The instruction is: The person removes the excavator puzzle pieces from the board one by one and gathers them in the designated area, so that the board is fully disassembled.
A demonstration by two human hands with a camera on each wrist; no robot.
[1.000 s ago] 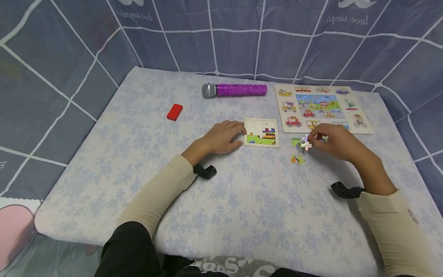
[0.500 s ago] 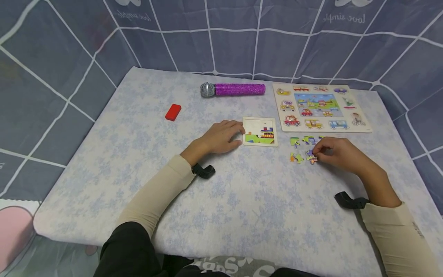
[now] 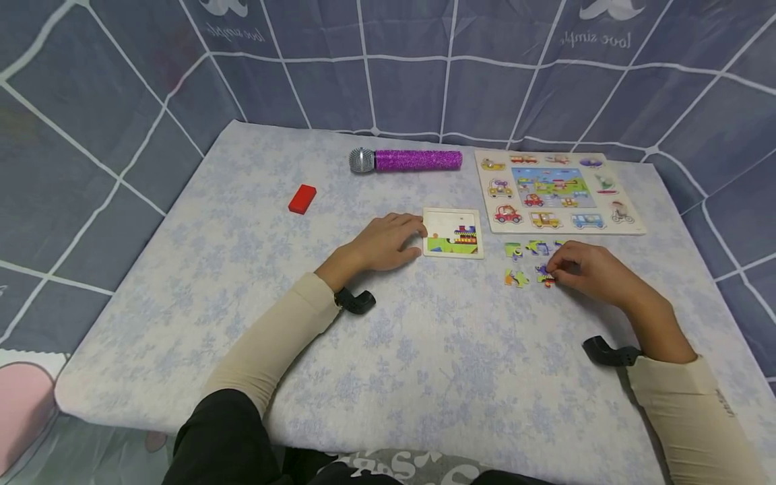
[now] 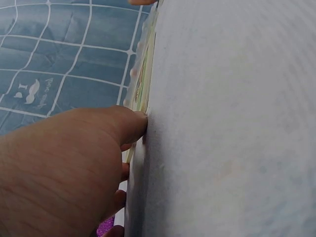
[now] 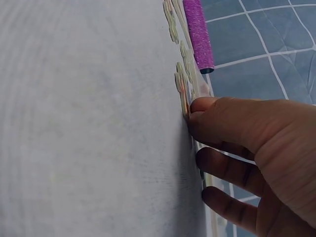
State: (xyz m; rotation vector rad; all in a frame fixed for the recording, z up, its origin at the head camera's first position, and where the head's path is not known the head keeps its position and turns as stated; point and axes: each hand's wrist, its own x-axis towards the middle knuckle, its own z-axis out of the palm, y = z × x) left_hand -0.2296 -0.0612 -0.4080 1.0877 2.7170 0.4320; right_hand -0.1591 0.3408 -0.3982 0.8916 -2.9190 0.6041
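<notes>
Beige sleeves [image 3: 279, 342], black wrist mounts [image 3: 358, 302]

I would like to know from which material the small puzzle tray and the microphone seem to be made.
Small puzzle tray: probably smooth, matte wood or fibreboard, judging by its pale beige bare surface.
Microphone: its handle has grainy purple glitter, core unclear; its textured silver head suggests metal mesh, possibly coated plastic.

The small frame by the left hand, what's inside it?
Puzzle pieces lie in the frame, green along the bottom and colourful at the right, with pale board above. They cover the board underneath, so I can't see it; the left hand hides some rim.
</notes>
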